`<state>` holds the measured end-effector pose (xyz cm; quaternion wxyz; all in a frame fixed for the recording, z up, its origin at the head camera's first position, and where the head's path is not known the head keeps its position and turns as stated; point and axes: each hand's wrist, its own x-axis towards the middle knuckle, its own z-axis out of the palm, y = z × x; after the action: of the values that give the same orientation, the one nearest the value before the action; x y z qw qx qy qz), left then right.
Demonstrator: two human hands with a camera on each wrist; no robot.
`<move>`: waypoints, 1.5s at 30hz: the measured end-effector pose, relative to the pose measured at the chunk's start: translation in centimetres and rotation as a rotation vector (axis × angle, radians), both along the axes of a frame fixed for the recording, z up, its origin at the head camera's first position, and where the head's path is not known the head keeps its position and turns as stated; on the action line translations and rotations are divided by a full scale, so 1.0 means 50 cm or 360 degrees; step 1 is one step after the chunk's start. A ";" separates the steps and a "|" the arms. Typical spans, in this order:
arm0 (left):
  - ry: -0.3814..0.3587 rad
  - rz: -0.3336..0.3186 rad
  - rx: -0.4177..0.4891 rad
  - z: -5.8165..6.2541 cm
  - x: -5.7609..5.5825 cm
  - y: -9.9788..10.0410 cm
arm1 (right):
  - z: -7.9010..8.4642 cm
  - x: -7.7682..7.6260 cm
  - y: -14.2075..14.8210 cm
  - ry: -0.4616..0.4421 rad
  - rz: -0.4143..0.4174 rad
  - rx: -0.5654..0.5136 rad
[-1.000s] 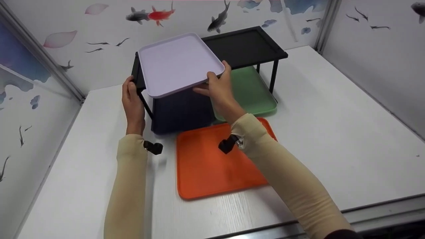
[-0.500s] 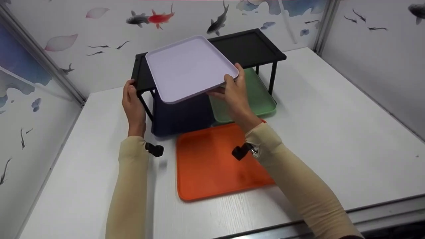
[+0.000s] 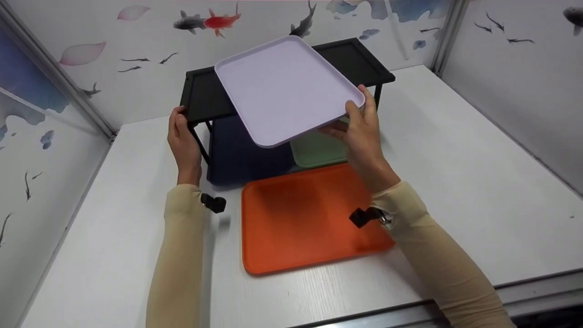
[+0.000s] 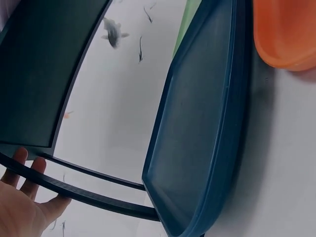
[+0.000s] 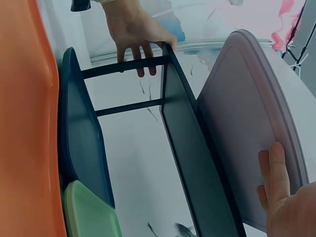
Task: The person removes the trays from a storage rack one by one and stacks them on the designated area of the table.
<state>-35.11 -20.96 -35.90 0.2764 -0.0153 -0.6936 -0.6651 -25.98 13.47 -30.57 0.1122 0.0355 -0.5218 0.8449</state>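
A lilac tray [image 3: 287, 91], tilted, hangs over the black rack [image 3: 205, 98]. My right hand [image 3: 366, 141] grips its front right corner, thumb over the rim and fingers underneath; the right wrist view shows those fingers [image 5: 277, 170] against the tray's underside [image 5: 242, 113]. At the rack's left end my left hand [image 3: 184, 143] holds the front corner. In the left wrist view the left hand [image 4: 24, 207] has fingers behind the rack's leg [image 4: 94, 197]. Beneath the rack top lie a navy tray [image 3: 248, 155] and a green tray [image 3: 316, 150], the green one partly hidden by the lilac tray.
An orange tray [image 3: 305, 218] lies flat on the white table [image 3: 469, 173] in front of the rack. White panels [image 3: 150, 91] with painted fish enclose the back and both sides. A metal rail [image 3: 387, 314] runs along the table's front edge.
The lilac tray has moved right with my right hand, uncovering more of the rack's left end and covering more of its right side and the green tray. My left hand stays at the rack's corner.
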 end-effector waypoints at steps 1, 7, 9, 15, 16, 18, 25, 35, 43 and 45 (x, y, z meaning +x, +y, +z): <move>0.0008 0.0002 0.0003 0.000 0.000 0.001 | 0.000 0.004 0.008 0.0008 -0.0003 0.0008; 0.0059 -0.0020 0.0047 0.015 0.023 0.015 | 0.001 0.028 0.052 0.0057 -0.0020 0.0065; 0.0076 -0.0020 0.0053 0.024 0.035 0.022 | 0.002 0.032 0.064 0.0081 -0.0020 0.0066; 0.0074 -0.0008 0.0040 0.038 0.051 0.032 | 0.007 0.038 0.098 0.0133 -0.0071 0.0018; 0.0070 -0.0008 0.0039 0.038 0.052 0.032 | 0.008 0.040 0.104 0.0139 -0.0080 0.0011; 0.0071 -0.0004 0.0035 0.038 0.051 0.032 | 0.008 0.044 0.116 0.0148 -0.0089 -0.0003; 0.0069 -0.0011 0.0078 0.039 0.052 0.034 | -0.004 0.057 0.153 0.0160 -0.0094 -0.0088; 0.0137 -0.0031 0.0122 0.011 0.017 0.018 | -0.030 0.060 0.188 0.0131 -0.0123 -0.0131; 0.0147 -0.0014 0.0119 -0.006 -0.002 0.012 | -0.050 0.065 0.213 0.0132 -0.0180 -0.0161; 0.0140 -0.0019 0.0140 -0.006 -0.002 0.011 | -0.057 0.068 0.220 0.0124 -0.0191 -0.0162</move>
<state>-35.21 -20.40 -36.21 0.3029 -0.0365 -0.6508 -0.6953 -22.60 24.47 -33.43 0.1846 0.0312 -0.4747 0.8600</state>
